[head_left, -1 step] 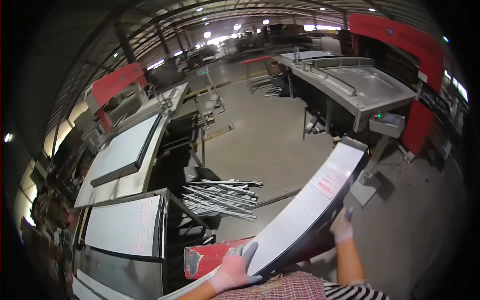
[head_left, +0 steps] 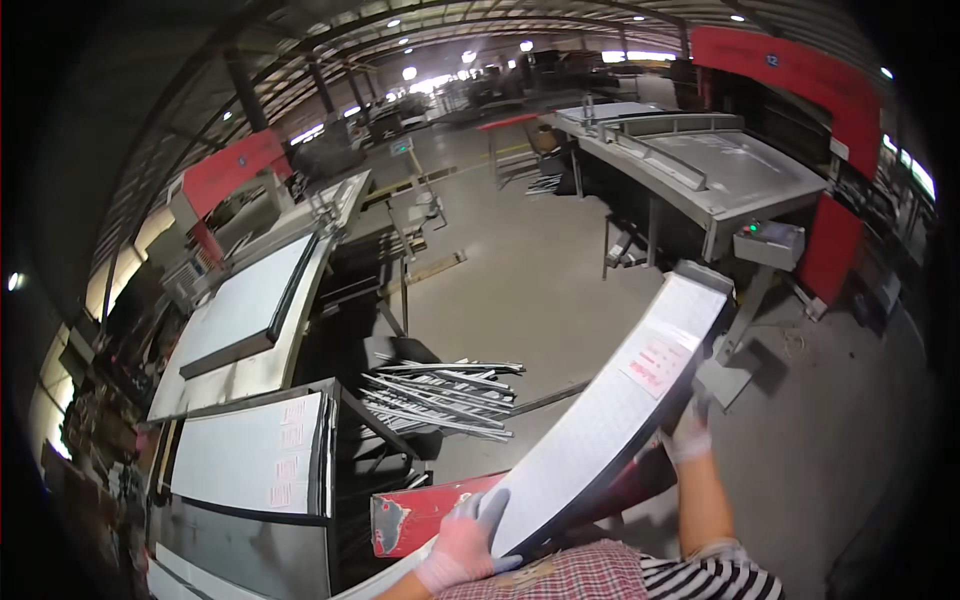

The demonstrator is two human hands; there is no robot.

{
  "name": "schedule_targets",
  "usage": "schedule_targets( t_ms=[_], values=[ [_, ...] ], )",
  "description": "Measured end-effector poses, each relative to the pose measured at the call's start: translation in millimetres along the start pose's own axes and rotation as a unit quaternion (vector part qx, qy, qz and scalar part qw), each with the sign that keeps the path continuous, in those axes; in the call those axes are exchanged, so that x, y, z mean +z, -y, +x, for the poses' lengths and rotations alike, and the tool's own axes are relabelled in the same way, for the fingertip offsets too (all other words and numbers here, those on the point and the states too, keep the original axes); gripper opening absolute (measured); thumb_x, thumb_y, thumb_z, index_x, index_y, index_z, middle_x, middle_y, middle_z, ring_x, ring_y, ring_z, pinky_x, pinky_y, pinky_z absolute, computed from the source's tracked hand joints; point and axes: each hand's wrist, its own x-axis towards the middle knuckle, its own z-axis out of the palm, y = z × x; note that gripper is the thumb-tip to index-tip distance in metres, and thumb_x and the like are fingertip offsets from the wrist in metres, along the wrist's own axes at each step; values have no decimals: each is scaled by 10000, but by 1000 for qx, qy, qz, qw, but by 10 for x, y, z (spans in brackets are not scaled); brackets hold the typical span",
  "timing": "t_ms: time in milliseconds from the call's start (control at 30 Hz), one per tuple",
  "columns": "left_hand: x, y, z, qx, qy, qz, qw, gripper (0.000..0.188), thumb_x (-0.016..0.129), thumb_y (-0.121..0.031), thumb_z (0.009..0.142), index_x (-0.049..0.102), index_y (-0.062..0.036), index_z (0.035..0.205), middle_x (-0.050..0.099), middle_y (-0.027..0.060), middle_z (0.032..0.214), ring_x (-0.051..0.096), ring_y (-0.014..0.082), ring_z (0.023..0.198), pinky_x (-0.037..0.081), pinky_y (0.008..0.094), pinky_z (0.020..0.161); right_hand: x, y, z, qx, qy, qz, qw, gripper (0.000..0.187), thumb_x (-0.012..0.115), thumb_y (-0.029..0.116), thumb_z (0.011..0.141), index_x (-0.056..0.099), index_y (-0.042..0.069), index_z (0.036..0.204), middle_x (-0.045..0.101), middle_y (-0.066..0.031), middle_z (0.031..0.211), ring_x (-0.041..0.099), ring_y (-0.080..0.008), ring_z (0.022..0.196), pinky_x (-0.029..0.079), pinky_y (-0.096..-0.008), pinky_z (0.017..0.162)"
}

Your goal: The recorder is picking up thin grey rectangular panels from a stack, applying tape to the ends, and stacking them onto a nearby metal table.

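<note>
One long, dark-sided white panel (head_left: 612, 395) slants across the head view, its near edge gripped by the gloved left hand (head_left: 464, 543); the right hand (head_left: 689, 440) is at the panel's right side, hold unclear. A chipped red beam (head_left: 440, 508) passes beneath it, thin strips (head_left: 440, 398) lie left, a grey desk (head_left: 745, 165) stands beyond, and smooth floor (head_left: 515, 285) spreads either side.

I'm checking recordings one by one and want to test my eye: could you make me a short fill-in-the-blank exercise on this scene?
1. The left hand holds the long panel, whose upper face is coloured ____.
2. Of the panel's two long edges, the right hand is nearer the ____ one.
3. The sleeve by the right forearm is patterned with dark and light ____.
4. The control box shows a small light glowing ____.

Missing words: white; right; stripes; green.
</note>
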Motion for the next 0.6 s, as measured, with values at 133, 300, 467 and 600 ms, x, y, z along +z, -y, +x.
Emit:
schedule_targets(
  t_ms=[133, 300, 467, 600],
  values=[
    [180, 182, -1125, 28, -144, -100, 984, 998, 813, -405, 704, 289, -144, 1512, 477, 241, 1365, 505, 433, 1224, 407, 559, 1060, 133, 192, 846, -132, 126, -126, 975, 797, 494, 606, 956, 352, 66, 1525, 426, -126, 1527, 405, -307, 1394, 317, -514, 1155],
    [1237, 703, -2513, -145, -241, -59, 958, 1238, 841, -612, 576, 285, 29, 1478, 371, 307, 1425, 395, 483, 1308, 309, 550, 1134, 2370, -554, -150, 3, 379, -212, 901, 929, 679, 510, 838, 295, 13, 1522, 444, -168, 1497, 440, -319, 1371, 337, -469, 1154],
    [2038, 916, -3309, -258, -336, -207, 882, 1375, 860, -606, 591, 92, 23, 1543, 269, 274, 1540, 312, 418, 1427, 256, 458, 1205, 2955, -2818, -2103, 92, 711, -259, 647, 1112, 864, 414, 721, 239, -40, 1519, 463, -210, 1467, 474, -331, 1348, 357, -423, 1153],
    [1794, 595, -3856, -304, -278, -1, 911, 1445, 892, -592, 559, 27, -18, 1564, 258, 276, 1544, 337, 446, 1408, 289, 475, 1187, 2562, -3276, -3012, 140, 719, -349, 585, 1309, 947, 385, 580, 142, -9, 1534, 524, -234, 1366, 533, -346, 1272, 401, -424, 1110]
  ],
)
